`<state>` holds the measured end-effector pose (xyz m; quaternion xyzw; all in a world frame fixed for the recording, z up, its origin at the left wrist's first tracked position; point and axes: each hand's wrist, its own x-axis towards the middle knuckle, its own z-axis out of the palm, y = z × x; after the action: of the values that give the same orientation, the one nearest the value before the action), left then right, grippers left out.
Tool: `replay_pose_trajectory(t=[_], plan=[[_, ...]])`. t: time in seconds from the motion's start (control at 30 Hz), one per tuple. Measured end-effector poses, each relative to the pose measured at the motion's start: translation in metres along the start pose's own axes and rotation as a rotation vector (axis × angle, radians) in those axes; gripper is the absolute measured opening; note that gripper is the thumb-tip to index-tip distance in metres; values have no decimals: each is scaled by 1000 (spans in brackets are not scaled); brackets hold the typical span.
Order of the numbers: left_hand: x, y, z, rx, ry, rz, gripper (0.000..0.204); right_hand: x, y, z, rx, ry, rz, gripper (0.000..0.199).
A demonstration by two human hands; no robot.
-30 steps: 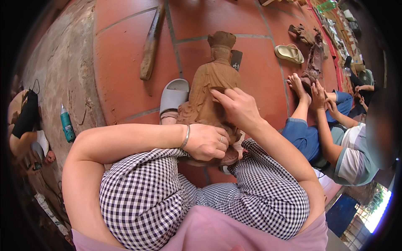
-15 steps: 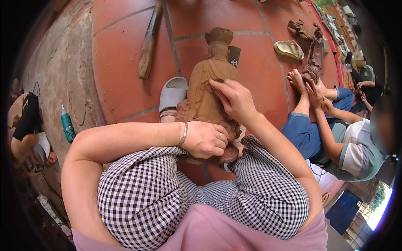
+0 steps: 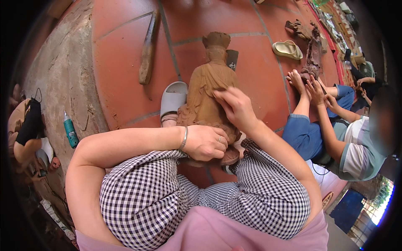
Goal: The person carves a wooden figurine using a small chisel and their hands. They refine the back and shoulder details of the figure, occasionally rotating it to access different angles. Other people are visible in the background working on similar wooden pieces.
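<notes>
Wooden figure [image 3: 209,90] on red tiled floor [image 3: 121,62], both hands touching

Bare forearms in the middle of the frame, no sleeves reaching the wrists. The left hand [image 3: 205,142] wears a thin silver bangle at the wrist and a slim ring on one finger. The right hand [image 3: 234,106] shows no jewellery. Lower down, black-and-white checked trousers [image 3: 142,201] cover both knees, loose, with a small gingham pattern. At the very bottom edge sits a pink top [image 3: 217,230], plain and soft. A pale grey slipper [image 3: 173,98] is on the foot, centre left.
</notes>
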<state>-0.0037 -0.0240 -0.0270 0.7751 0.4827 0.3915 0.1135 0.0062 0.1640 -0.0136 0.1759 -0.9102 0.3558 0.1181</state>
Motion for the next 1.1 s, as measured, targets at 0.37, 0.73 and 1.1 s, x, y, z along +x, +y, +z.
replay_pose_trajectory(t=[0.37, 0.73, 1.1], plan=[[3, -1, 2, -18, -1, 0, 16, 36, -6, 10, -187, -90, -27, 21], [2, 0, 1, -19, -53, -12, 16, 41, -7, 14, -266, -171, 16, 26], [0, 0, 3, -23, -39, -1, 17, 22, -1, -27, 48, 52, 287, 13]])
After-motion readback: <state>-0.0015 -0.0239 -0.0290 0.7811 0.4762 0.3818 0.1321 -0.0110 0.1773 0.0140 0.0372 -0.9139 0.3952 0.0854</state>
